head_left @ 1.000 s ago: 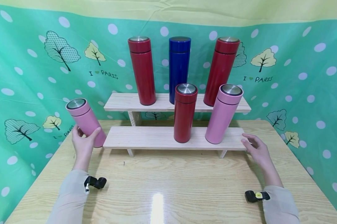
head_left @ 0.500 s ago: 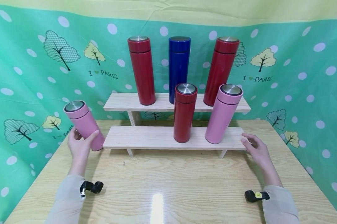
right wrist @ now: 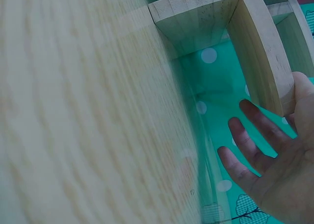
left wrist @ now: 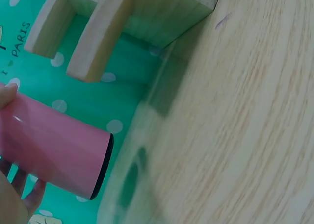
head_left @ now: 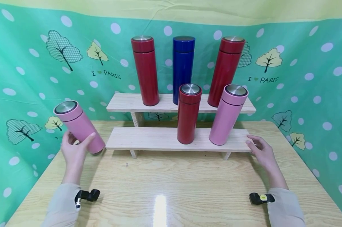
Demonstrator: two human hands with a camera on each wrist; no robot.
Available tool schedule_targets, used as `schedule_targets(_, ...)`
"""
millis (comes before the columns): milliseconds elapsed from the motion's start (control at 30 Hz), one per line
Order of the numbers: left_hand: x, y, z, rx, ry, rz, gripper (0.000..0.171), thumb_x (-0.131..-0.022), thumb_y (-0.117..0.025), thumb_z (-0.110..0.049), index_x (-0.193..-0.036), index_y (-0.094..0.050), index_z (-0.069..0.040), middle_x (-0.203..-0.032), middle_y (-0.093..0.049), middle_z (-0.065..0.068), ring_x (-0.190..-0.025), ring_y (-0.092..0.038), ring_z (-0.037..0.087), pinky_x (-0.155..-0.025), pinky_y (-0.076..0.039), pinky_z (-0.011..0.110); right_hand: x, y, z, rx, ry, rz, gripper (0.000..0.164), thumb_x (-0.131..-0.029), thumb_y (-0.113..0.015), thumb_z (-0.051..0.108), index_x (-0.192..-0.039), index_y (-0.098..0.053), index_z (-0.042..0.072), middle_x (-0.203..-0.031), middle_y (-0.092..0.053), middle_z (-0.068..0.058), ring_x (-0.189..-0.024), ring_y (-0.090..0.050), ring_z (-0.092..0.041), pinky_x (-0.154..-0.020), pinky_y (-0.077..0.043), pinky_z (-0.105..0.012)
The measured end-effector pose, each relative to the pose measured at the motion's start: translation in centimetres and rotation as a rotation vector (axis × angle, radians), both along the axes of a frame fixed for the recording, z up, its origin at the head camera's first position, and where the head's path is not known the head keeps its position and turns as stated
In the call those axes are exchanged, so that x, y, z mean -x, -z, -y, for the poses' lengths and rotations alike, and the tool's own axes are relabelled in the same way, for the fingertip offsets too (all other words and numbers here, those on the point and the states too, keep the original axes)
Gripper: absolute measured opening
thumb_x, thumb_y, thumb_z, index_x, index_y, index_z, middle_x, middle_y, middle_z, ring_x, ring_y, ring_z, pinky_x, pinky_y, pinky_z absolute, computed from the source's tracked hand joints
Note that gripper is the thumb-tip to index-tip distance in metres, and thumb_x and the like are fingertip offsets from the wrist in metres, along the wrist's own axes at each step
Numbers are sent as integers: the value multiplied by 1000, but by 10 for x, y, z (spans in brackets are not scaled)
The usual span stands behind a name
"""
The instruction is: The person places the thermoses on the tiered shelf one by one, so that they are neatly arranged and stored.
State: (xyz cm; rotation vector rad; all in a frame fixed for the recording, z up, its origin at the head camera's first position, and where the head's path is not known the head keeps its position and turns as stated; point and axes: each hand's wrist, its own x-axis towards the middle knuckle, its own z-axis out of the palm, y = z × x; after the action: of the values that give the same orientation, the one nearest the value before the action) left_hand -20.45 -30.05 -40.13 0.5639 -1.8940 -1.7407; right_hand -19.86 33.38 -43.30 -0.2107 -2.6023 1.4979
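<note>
At the left end of the rack, my left hand [head_left: 72,151] grips a pink thermos bottle [head_left: 81,127] around its lower body. The bottle leans left, its steel-topped lid [head_left: 66,107] uppermost. In the left wrist view, the pink bottle's [left wrist: 54,140] black base stands apart from the tabletop. Thumb and index finger of my right hand [head_left: 262,151] hold the right end of the lower wooden shelf [head_left: 142,138]. The right wrist view shows my right hand's [right wrist: 274,170] other fingers spread below that shelf end [right wrist: 267,52].
A red thermos [head_left: 188,118] and another pink thermos [head_left: 226,118] stand on the lower shelf. The upper shelf [head_left: 122,102] bears a red [head_left: 146,74], a blue [head_left: 183,69] and a second red thermos [head_left: 225,71]. A patterned green cloth [head_left: 310,94] hangs behind the wooden table [head_left: 188,186].
My left hand has moved left and toward me with the pink thermos, which now tilts further left. My right hand has stayed at the shelf's end.
</note>
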Motion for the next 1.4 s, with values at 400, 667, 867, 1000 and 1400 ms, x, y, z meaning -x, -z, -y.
schedule_targets(400,-9,-25,-15,20,25,-172,73,-74,-89,-12,-138,-55,-23,-125,-58,-1,-111,-51,12,-87,-42,19,1,1,-1,1,-3,-7,63,-101,-53,45,-144,-44,0,-151,-34,-30,-136,-35,-49,-72,-41,-5)
schedule_targets(667,-11,-38,-30,141,51,-184,70,-76,-87,-14,-138,-55,-24,-124,-59,-2,-110,-52,12,-85,-43,19,1,1,-1,4,1,-6,63,-101,-53,45,-144,-44,0,-151,-35,-30,-135,-36,-48,-72,-42,-6)
schedule_targets(867,-10,-40,-41,153,60,-194,70,-77,-87,-14,-139,-55,-23,-126,-59,-1,-110,-52,13,-89,-43,23,1,0,-1,3,3,7,64,-101,-53,46,-145,-44,1,-152,-33,-30,-136,-35,-49,-72,-41,-5)
schedule_targets(1000,-9,-40,-47,170,62,-204,69,-77,-86,-15,-138,-55,-23,-125,-60,-2,-109,-53,12,-90,-44,25,1,0,0,4,8,19,64,-101,-52,46,-145,-44,2,-152,-33,-30,-136,-35,-48,-73,-41,-5)
schedule_targets(1400,-5,-42,-64,193,107,-235,69,-79,-86,-17,-139,-54,-24,-128,-59,0,-111,-53,12,-90,-44,25,2,3,-3,21,-6,8,64,-101,-53,45,-146,-43,1,-153,-32,-30,-135,-35,-49,-73,-42,-5)
